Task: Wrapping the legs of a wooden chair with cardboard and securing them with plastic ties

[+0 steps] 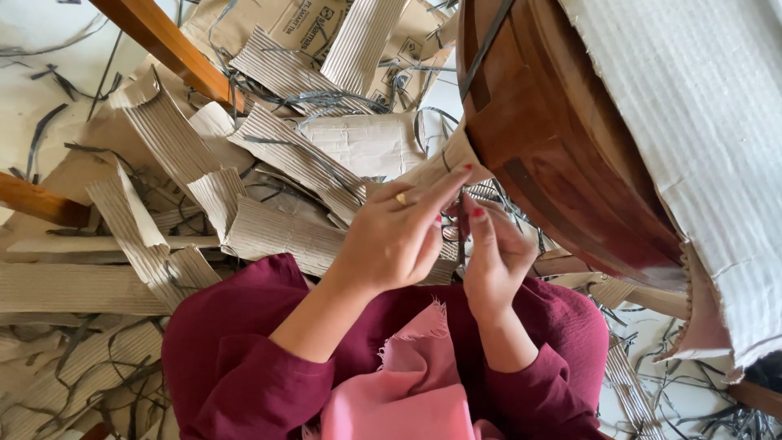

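Note:
My left hand (395, 236) pinches a strip of brown corrugated cardboard (444, 163) that sticks to the lower edge of a dark wooden furniture piece (554, 138). A gold ring sits on one finger. My right hand (493, 253) is close beside it, fingers curled, touching a thin dark plastic strap (461, 228) just under the wood. Both hands have red nails. White corrugated wrapping (700, 122) covers the right side of the furniture.
Torn corrugated cardboard pieces (269, 171) and black plastic straps (342, 102) litter the floor all around. Wooden legs (171, 49) cross the upper left, another (41, 204) at the left edge. My maroon sleeves and pink cloth (407, 375) fill the bottom.

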